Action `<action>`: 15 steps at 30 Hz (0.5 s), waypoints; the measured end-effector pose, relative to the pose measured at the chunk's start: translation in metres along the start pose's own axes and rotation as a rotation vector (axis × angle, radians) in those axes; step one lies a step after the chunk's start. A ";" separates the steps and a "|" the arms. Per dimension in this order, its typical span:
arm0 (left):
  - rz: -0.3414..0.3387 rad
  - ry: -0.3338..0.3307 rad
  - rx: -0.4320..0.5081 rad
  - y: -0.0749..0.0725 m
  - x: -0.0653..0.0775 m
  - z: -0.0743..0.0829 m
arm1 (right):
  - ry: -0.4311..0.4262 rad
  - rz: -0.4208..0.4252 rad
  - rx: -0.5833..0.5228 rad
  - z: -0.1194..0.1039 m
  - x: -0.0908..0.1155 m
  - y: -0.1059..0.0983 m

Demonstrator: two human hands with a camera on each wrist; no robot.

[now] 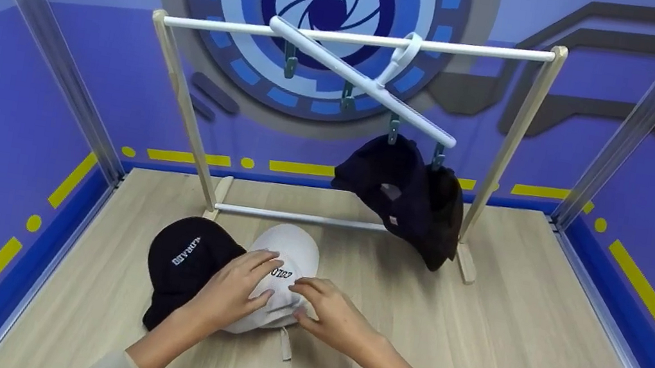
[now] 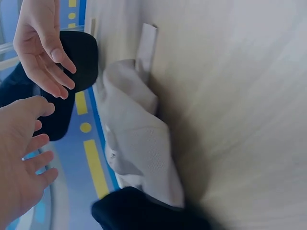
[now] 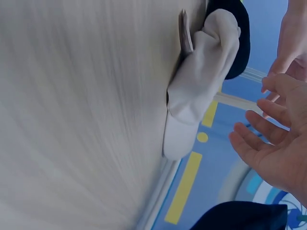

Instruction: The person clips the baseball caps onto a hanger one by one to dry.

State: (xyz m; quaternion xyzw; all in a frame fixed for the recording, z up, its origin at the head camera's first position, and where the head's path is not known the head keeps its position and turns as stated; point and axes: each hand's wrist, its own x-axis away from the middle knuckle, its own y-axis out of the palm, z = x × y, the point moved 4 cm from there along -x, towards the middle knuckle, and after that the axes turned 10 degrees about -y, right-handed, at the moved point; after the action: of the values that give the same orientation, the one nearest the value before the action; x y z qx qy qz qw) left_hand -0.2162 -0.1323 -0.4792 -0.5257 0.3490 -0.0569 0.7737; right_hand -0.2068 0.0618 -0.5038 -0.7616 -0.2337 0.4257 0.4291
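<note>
A white baseball cap (image 1: 298, 248) with dark lettering lies on the table, its brim toward the rack and its strap (image 1: 285, 343) toward me. My left hand (image 1: 238, 284) is over the cap's left side, fingers loosely bent. On the other side is my right hand (image 1: 339, 322), thumb and fingers spread apart. The right wrist view shows the cap (image 3: 201, 81) resting on the table, with both hands above it and nothing in either. Left of it, partly behind my left hand, sits a black cap (image 1: 179, 266) with white lettering.
Behind the caps stands a rack (image 1: 194, 119) with wooden side posts. A white hanger (image 1: 332, 66) hangs slanted from its top bar, with several green clips. Two of them hold dark caps (image 1: 393, 181) on the right side. Blue patterned walls (image 1: 654, 213) enclose the table.
</note>
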 end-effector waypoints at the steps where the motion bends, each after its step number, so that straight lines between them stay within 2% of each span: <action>1: -0.002 0.002 -0.002 0.001 0.003 -0.001 | 0.001 -0.008 0.007 -0.001 0.000 0.003; 7: -0.046 0.009 -0.027 0.005 0.023 -0.007 | 0.013 -0.047 0.018 -0.003 0.000 0.017; 15: -0.216 0.000 -0.122 0.016 0.045 -0.016 | -0.004 -0.074 0.036 -0.004 -0.003 0.031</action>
State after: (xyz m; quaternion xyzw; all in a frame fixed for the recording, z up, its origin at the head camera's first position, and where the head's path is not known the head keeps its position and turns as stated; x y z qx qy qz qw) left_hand -0.1964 -0.1576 -0.5176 -0.6063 0.2933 -0.1189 0.7295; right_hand -0.2054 0.0412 -0.5278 -0.7437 -0.2551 0.4151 0.4577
